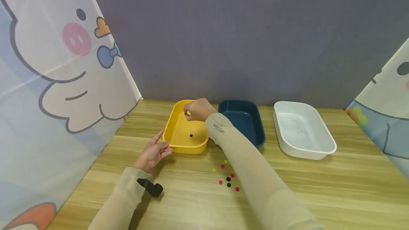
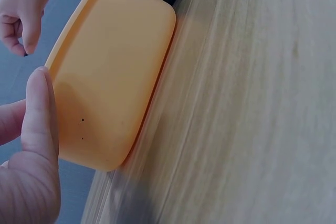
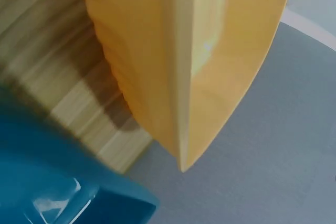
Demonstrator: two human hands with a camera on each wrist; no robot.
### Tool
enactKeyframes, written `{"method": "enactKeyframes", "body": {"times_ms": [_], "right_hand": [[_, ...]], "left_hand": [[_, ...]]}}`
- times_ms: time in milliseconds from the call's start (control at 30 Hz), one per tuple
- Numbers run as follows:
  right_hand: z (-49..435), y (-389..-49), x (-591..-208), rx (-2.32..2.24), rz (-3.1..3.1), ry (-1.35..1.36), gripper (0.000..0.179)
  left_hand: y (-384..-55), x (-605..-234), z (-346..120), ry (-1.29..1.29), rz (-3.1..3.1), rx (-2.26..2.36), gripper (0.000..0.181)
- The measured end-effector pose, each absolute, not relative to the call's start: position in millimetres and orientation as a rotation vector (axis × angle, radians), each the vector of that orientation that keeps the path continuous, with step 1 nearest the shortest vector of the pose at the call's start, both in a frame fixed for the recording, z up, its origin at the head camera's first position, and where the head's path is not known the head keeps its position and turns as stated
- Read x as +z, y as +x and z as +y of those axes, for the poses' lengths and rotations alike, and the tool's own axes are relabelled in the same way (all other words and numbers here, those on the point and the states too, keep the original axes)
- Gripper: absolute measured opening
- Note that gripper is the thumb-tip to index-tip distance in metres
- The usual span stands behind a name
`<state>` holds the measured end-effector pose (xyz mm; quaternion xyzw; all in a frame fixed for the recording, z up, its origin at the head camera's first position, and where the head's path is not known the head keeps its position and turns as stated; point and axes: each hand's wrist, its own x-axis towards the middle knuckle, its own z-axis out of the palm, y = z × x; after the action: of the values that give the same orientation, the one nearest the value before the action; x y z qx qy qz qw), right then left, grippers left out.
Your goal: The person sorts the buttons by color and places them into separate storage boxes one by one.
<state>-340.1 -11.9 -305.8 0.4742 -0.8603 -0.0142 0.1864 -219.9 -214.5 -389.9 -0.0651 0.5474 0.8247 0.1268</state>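
Over the left part of a yellow tray (image 1: 186, 149), my right hand (image 1: 200, 110) pinches a small black button (image 1: 185, 113) between thumb and fingertips. Another black button (image 1: 191, 135) lies on the tray's floor. My left hand (image 1: 153, 153) holds the tray's near left corner, its thumb (image 2: 39, 108) against the outer wall in the left wrist view. Loose on the table in front are black buttons (image 1: 228, 179), pink buttons (image 1: 232, 175) and yellow buttons (image 1: 214, 170). The right wrist view shows the yellow tray's rim (image 3: 182, 103) but not the right hand.
Right beside the yellow tray stands a dark blue tray (image 1: 260, 130), partly behind my right forearm. Further right is a white tray (image 1: 306, 153). A grey panel (image 1: 243, 38) closes off the table's back, and a printed cloth (image 1: 70, 88) hangs at the left.
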Motion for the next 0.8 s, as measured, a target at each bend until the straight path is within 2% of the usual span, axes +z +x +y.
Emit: {"method": "enactKeyframes", "body": {"times_ms": [400,567,800], "right_hand": [[-14,-338,-303,-0.129,-2.695,1.291,0.028],[-15,-335,-295,0.182,-2.879,1.261,0.029],[-16,-325,-297,0.662,-3.02,1.406,0.023]], "left_hand": [[-222,-391,-215,-0.187,1.601,2.394,0.071],[-225,-390,-214,-0.18,1.615,2.389,0.071],[-223,-390,-214,-0.19,1.59,2.402,0.071]]}}
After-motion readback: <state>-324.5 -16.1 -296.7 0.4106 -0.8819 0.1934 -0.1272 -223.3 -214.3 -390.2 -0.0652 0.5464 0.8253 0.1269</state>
